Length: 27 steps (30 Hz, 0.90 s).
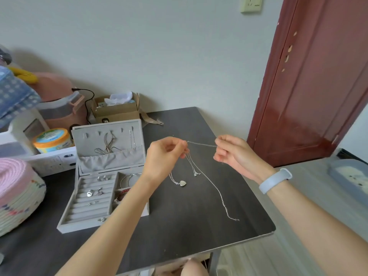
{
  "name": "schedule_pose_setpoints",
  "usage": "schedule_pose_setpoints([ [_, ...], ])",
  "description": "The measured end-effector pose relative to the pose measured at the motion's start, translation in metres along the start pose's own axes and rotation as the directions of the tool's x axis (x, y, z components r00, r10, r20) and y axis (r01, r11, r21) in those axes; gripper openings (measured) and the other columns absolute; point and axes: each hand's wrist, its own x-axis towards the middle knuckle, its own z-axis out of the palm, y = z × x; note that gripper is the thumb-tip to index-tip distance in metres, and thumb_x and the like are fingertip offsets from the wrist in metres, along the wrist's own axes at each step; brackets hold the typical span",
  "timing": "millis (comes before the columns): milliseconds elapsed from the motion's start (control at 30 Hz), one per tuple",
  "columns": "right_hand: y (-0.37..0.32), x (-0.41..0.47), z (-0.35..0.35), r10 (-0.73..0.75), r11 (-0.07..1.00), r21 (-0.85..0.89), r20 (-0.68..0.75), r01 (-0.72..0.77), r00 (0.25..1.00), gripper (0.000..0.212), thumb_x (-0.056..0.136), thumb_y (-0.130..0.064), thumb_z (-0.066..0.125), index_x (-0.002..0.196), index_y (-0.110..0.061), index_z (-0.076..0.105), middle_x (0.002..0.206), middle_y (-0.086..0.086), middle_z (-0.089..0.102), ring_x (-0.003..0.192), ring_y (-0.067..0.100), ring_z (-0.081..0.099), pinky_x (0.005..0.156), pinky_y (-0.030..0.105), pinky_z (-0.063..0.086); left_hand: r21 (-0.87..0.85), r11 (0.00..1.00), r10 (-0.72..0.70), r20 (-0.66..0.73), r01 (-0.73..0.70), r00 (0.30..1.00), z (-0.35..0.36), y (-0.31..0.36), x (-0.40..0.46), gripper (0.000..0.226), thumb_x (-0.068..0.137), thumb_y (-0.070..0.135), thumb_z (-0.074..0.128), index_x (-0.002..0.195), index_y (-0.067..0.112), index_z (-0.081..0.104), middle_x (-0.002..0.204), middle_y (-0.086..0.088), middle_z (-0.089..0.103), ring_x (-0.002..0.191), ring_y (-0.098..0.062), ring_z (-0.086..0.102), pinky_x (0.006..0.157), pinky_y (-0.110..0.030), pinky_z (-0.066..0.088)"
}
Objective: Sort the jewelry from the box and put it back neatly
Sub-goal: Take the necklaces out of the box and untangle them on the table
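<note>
A grey velvet jewelry box (pixel 93 220) stands open at the table's left, with rings and earrings in its slotted tray and bangles (pixel 129 179) in a side compartment. Above the table's middle, my left hand (pixel 165 154) and my right hand (pixel 231 154) pinch a thin silver chain (pixel 202 144) stretched between them. Its long end (pixel 221 196) trails down onto the table. A small pendant (pixel 196 173) dangles under my left hand. A heart pendant necklace (pixel 182 183) lies on the table.
The dark table (pixel 189 226) ends close at the right and front edges. A woven basket (pixel 18 196) sits at the left. A cardboard box (pixel 117 110), a yellow-lidded jar (pixel 52 139) and storage bins crowd the back left. A red door (pixel 318 86) is at the right.
</note>
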Motion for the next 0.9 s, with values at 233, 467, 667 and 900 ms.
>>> schedule_pose_setpoints([
  [233,0.028,-0.008,-0.036,0.147,0.917,-0.375,-0.002,-0.137,0.989,0.019,0.093,-0.009,0.048,0.09,-0.008,0.066,0.059,0.0,0.036,0.055,0.013,0.044,0.069,0.024,0.046,-0.141,0.985,-0.126,-0.197,0.099,0.972,-0.017,-0.013,0.007,0.022,0.089,0.01,0.053,0.071,0.016,0.062,0.059,0.005,0.064,0.044,0.0,0.054,0.047,-0.01,0.044],
  [467,0.054,0.001,-0.014,0.156,0.544,-0.83,-0.041,-0.121,0.987,0.028,0.088,-0.014,0.052,0.114,-0.012,0.062,0.11,0.001,0.066,0.1,0.013,0.059,0.086,0.018,0.042,0.196,0.981,-0.002,-0.071,0.015,0.997,-0.016,-0.013,0.01,0.017,0.086,0.018,0.059,0.071,0.021,0.068,0.058,0.007,0.061,0.049,-0.001,0.05,0.063,-0.023,0.047],
  [667,0.058,0.003,0.044,0.138,0.912,-0.41,0.258,-0.021,0.956,0.053,0.091,0.0,0.045,0.139,-0.015,0.033,0.137,-0.01,0.044,0.128,0.0,0.035,0.103,0.016,0.029,0.321,0.939,0.132,-0.002,-0.125,0.991,-0.018,0.007,0.022,0.014,0.086,0.018,0.059,0.082,0.016,0.072,0.064,0.017,0.06,0.055,0.005,0.053,0.067,-0.015,0.043],
  [900,0.066,0.002,0.048,0.126,0.99,-0.098,0.314,-0.1,0.941,0.024,0.096,-0.004,0.037,0.095,-0.009,0.061,0.058,-0.006,0.045,0.058,0.013,0.054,0.084,0.034,0.05,0.214,0.976,0.061,-0.147,-0.029,0.987,-0.035,-0.001,0.027,0.012,0.086,0.016,0.06,0.078,0.015,0.069,0.06,0.006,0.06,0.045,0.004,0.05,0.061,-0.02,0.043],
])
